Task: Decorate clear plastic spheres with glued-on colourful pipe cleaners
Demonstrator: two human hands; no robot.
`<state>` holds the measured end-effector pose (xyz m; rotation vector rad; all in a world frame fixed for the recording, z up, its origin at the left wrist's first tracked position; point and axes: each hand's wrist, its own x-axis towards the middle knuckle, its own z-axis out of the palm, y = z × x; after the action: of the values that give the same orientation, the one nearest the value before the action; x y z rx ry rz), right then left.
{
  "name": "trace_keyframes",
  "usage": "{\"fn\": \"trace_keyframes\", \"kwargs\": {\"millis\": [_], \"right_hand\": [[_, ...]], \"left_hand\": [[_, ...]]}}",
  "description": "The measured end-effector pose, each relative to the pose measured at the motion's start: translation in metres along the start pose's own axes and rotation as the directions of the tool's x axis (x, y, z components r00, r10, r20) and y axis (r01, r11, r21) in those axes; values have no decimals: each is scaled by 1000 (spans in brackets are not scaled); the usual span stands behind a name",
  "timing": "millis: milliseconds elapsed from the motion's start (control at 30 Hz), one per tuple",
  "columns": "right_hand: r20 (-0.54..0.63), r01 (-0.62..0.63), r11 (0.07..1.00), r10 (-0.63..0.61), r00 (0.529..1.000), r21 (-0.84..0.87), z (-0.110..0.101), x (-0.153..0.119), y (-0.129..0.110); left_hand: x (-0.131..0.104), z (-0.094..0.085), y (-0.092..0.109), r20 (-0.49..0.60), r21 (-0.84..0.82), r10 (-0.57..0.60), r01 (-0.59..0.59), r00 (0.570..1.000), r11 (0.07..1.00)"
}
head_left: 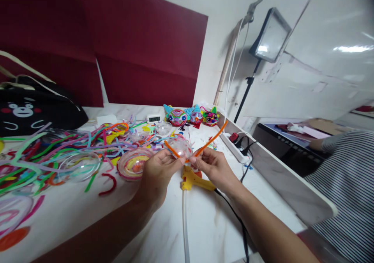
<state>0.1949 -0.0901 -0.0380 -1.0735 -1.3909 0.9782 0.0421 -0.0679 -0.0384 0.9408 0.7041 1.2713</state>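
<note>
An orange pipe cleaner (210, 142) is pinched in both hands and bent into a wide V, its two ends pointing up and outward. My left hand (160, 172) has thumb and fingers closed on it near the bend. Close beside, my right hand (214, 165) grips the other side of the bend. Just behind the hands sits a clear plastic dome (180, 146), partly covered by them. A yellow glue gun (193, 179) lies under the hands, with a long glue stick (185, 224) coming out toward me.
Loose colourful pipe cleaners (67, 146) spread over the left. A disc with coloured rings (134, 163) lies by my left hand. Decorated animal faces (178, 117) stand at the back near a small clock (153, 118). A power strip (236, 148) and a person in a striped shirt (346, 185) are right.
</note>
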Motion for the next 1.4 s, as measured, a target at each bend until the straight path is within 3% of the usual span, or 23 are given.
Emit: {"fn": "trace_keyframes", "kwargs": {"millis": [667, 1167, 1400], "right_hand": [[-50, 107, 944, -129, 990, -312, 1, -4, 9], [-69, 189, 908, -231, 970, -375, 2, -6, 15], [-43, 318, 791, -397, 917, -522, 2, -5, 18]], "left_hand": [[2, -1, -5, -9, 54, 36, -36, 999, 998], [0, -3, -8, 55, 229, 235, -242, 970, 943], [2, -12, -19, 128, 385, 374, -393, 919, 835]]}}
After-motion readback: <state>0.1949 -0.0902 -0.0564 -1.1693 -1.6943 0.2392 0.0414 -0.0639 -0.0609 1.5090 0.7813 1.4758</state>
